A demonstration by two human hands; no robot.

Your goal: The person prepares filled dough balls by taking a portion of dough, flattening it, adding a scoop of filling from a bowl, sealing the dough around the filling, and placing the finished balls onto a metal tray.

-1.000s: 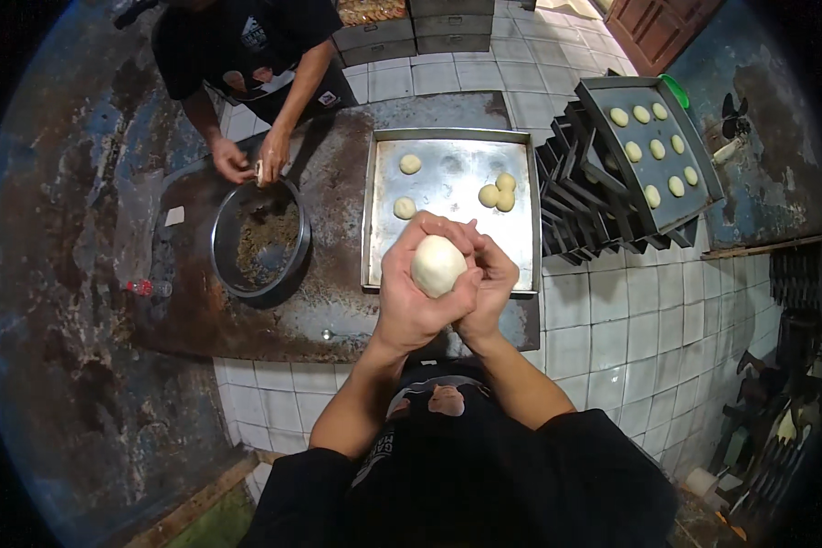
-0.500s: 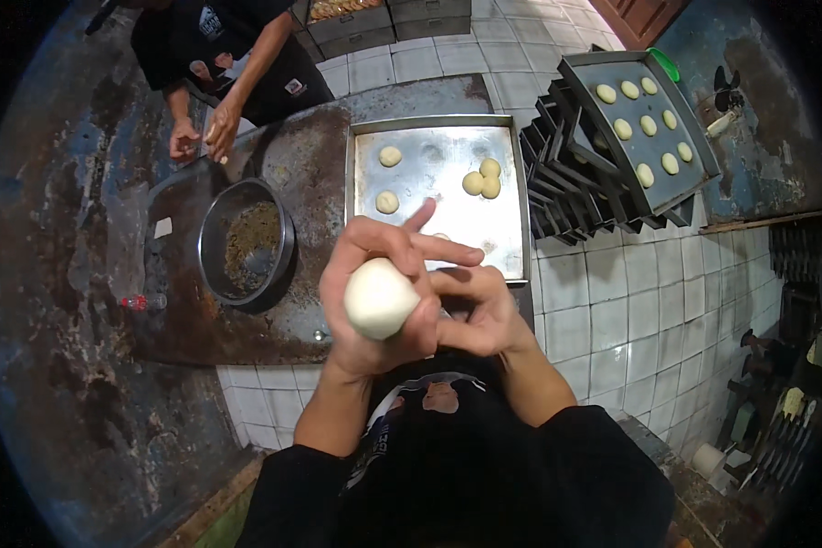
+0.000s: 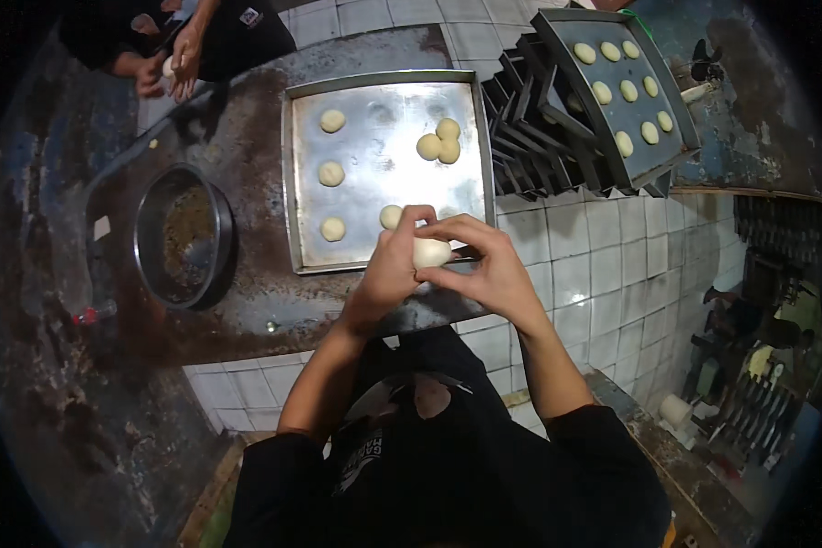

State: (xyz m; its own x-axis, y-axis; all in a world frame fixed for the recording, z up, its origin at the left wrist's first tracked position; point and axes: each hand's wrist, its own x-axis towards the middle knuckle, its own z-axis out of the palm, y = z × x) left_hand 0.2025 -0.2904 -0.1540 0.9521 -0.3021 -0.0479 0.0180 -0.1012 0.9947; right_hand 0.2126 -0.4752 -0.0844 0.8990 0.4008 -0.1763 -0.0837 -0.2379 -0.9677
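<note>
Over the near edge of a square metal baking tray (image 3: 370, 201), a pale dough ball (image 3: 432, 253) is held between the left hand (image 3: 393, 267) and the right hand (image 3: 500, 276). The left fingers curl against its left side; the right fingers and thumb pinch its other end. In the tray lie a column of three dough rounds (image 3: 331, 173), a touching cluster of three yellower balls (image 3: 440, 143) and one round (image 3: 391, 216) just beside the left hand. Left along the worktop (image 3: 283, 100) stands a metal bowl (image 3: 151, 228) with brown filling (image 3: 190, 219). To the right, a tray stack (image 3: 521, 105) carries nine dough pieces (image 3: 628, 90) on top.
</note>
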